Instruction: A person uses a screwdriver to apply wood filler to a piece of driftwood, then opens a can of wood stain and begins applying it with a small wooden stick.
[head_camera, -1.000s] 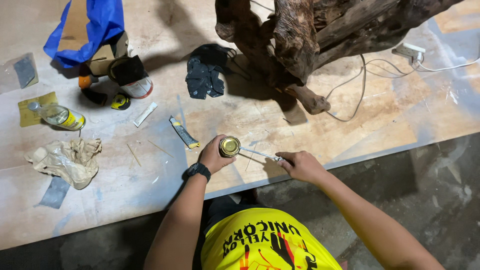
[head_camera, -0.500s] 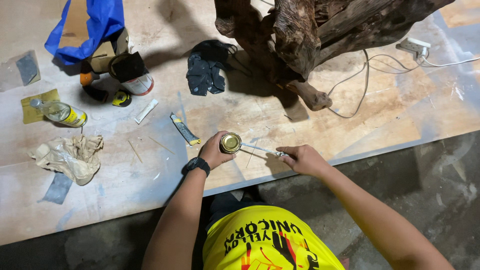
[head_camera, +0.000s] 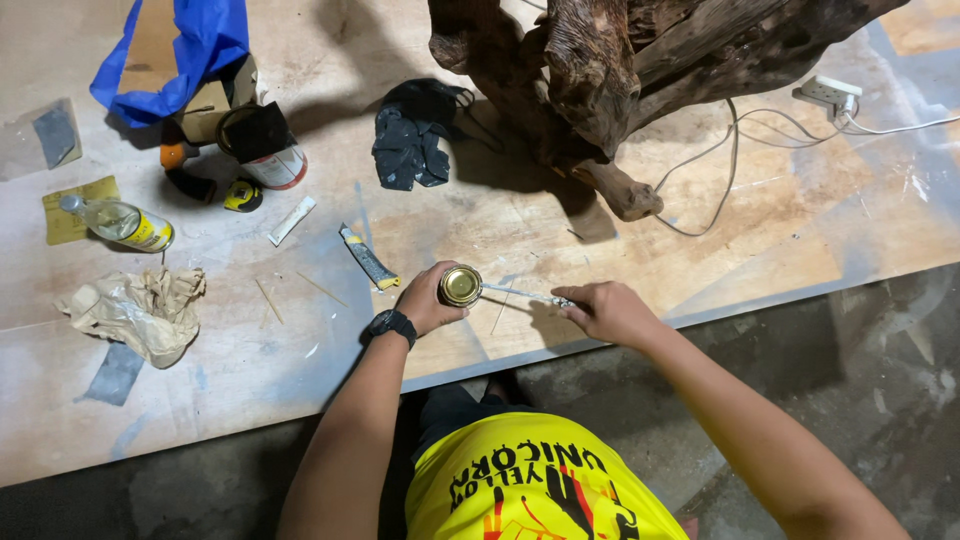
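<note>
Head view: left hand (head_camera: 425, 300) wraps a small gold-lidded can (head_camera: 460, 286), its fingers hiding the can's body. Right hand (head_camera: 610, 312) pinches a thin metal tool (head_camera: 525, 294), the grip end hidden; its tip meets the lid.

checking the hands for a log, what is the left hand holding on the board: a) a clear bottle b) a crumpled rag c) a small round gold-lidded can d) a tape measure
c: the left hand grips the small round can with a gold lid, while the right hand puts a thin metal tool to its rim.
</note>
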